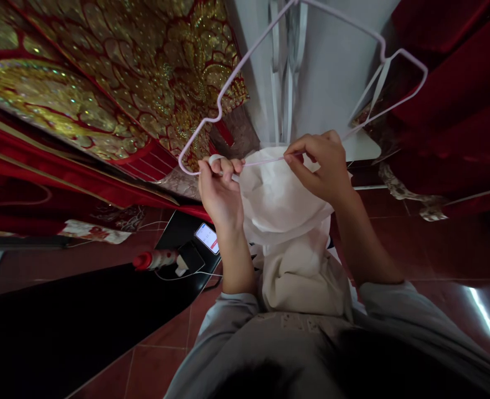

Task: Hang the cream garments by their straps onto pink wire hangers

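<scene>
A pale pink clothes hanger (242,62) is in front of me, its top running out of view. My left hand (221,191) closes its fingers around the lower bar near the left corner, with a bit of white material at the fingers. My right hand (322,166) pinches the same bar right of the middle with thumb and fingertips. A thin white strap (378,88) is looped over the hanger's right end. Soft white cloth (286,199) hangs below and behind the bar, between my forearms; where it joins the strap is hidden.
Red garments with gold sequins (145,72) hang at left, and dark red ones (457,111) at right. White hangers (286,72) hang behind. A black table (82,310) at lower left bears a lit phone (207,238), a red-capped bottle (156,259) and a cable.
</scene>
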Available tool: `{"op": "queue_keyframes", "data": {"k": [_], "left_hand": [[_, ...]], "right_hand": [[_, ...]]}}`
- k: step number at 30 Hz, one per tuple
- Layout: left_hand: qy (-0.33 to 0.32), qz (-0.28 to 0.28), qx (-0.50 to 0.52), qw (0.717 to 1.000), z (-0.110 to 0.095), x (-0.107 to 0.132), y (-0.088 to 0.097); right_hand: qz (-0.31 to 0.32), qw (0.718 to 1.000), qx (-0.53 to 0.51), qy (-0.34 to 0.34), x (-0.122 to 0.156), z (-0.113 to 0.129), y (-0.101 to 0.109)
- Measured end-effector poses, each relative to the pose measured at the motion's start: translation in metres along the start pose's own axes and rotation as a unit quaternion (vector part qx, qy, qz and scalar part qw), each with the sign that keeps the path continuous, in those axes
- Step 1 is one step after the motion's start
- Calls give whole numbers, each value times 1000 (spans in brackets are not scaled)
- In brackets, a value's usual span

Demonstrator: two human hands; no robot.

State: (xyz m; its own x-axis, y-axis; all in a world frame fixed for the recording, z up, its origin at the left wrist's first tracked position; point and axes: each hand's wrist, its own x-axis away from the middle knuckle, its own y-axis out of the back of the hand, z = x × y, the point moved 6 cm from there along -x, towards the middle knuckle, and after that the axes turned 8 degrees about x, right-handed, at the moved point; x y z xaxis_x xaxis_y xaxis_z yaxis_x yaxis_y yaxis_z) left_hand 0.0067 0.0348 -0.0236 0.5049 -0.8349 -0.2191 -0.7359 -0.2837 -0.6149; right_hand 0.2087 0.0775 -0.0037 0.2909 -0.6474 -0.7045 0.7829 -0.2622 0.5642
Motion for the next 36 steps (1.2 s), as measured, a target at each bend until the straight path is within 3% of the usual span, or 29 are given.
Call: {"op": "queue_keyframes", "data": {"k": [8, 16, 23, 29, 32, 36], "left_hand": [[50, -22, 37, 998, 8, -7, 2], [109, -23, 185, 976, 4, -5, -7], [103, -42, 219, 969, -6, -4, -10], [77, -92, 148, 982, -5, -10, -7], [73, -105, 134, 983, -3, -11, -7], [50, -88, 137, 985, -4, -13, -8]], "right_hand": [[-32, 999, 5, -5, 10, 4, -2], [-24, 999, 22, -28, 10, 7, -3], [-53, 988, 65, -130, -1, 12, -13], [10, 976, 75, -205, -9, 7, -19], [36, 976, 99, -193, -12, 3, -18], [39, 986, 114, -116, -10, 2, -17]]}}
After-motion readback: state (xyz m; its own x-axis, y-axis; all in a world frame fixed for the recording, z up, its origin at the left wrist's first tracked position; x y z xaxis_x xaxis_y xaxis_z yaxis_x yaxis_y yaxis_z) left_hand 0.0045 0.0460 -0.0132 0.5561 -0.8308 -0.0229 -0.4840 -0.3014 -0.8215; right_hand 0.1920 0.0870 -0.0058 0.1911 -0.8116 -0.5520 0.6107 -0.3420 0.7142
